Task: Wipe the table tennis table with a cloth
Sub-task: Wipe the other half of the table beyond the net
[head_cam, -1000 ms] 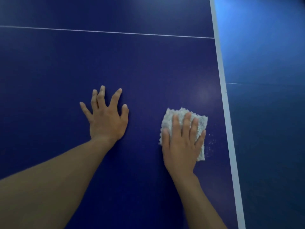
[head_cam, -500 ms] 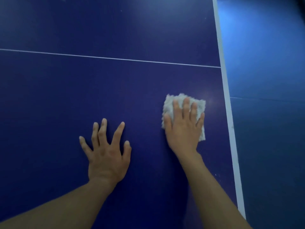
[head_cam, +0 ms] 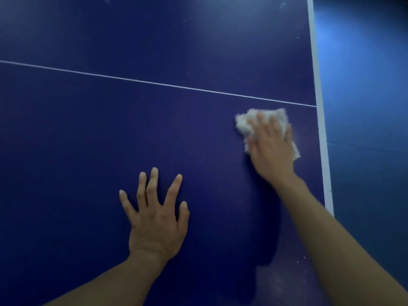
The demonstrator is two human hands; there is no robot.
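Since a moment ago the right hand (head_cam: 272, 149) is carrying the cloth (head_cam: 242, 124) farther up the table (head_cam: 110, 140), so that the cloth's far edge is now sitting just short of the thin white line (head_cam: 154, 83) crossing the surface. The left hand (head_cam: 155, 224) is staying planted where it was.

That right hand is lying flat on top of the white, fluffy cloth with its fingers (head_cam: 262, 120) stretched out, pressing down rather than grasping it. It is blurred with motion, so I cannot quite make out where the thumb is lying. Cloth is showing beyond the fingertips, at the hand's left side and in a small corner by its right side. It is resting on the dark blue surface near the broad white edge band (head_cam: 320, 120), but not touching it.

The left hand is spreading wide, palm down, bearing on the bare table with nothing under it or in it, well apart from the cloth and nearer to the person. Both forearms are reaching in from the bottom of the view.

A few pale specks (head_cam: 303, 259) are dotting the surface under the right forearm, and more are scattered along the far part of the table. Beyond the edge band a lighter blue floor (head_cam: 364, 85) is catching a soft glare.
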